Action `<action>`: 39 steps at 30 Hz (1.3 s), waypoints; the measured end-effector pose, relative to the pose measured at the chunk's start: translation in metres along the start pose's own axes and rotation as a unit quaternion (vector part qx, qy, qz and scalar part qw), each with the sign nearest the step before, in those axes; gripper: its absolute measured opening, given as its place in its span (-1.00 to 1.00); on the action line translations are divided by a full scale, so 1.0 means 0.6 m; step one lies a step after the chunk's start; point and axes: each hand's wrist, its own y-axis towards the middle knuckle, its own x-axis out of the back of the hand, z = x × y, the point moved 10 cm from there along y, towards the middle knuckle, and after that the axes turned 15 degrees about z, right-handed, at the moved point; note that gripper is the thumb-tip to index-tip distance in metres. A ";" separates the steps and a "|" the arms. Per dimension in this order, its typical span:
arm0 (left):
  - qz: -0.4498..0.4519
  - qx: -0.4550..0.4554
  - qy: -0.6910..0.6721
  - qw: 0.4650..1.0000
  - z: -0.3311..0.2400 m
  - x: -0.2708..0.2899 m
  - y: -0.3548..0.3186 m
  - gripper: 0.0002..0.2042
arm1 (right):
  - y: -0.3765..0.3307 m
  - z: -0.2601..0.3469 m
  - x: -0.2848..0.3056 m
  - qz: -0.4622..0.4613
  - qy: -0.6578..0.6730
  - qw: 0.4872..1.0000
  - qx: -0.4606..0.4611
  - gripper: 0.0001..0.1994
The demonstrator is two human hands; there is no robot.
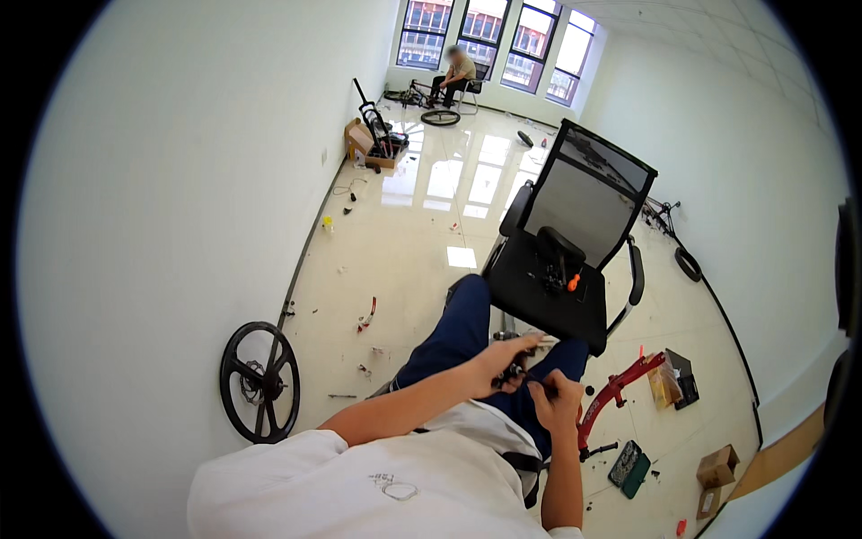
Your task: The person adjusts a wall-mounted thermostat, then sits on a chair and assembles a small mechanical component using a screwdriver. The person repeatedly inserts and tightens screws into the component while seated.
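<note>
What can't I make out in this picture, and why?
Head view:
Dark part in the left hand: shape, partly covered by that hand.
What the right hand holds, if anything: hidden in its grip.
Small things on the chair seat: too small to identify.
Dark object, right side: cut off by the rim.

Nothing legible for certain at this distance. Shows on the front of the white shirt (pixel 332 494), well in from its hem, as a small dark print (pixel 395 488): a short row of characters above a rounded outline, too fine to spell out. Runs in pale lettering (pixel 590 411) along the lower part of the red frame (pixel 620 384), well in from the right edge of the glossy floor (pixel 422 269); too small and slanted to make out.
</note>
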 end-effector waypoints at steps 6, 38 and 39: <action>0.014 0.014 -0.119 0.993 -0.022 0.033 0.000 -0.52 | 0.003 -0.040 -0.006 -0.120 0.251 0.958 -0.068 -0.75; 0.042 0.030 -0.169 0.984 0.007 0.001 -0.013 -0.48 | 0.067 -0.069 0.007 -0.097 0.230 0.960 -0.125 -0.49; 0.023 0.010 -0.163 0.986 -0.007 0.010 -0.016 -0.47 | 0.060 -0.052 0.003 -0.090 0.207 0.968 -0.113 -0.50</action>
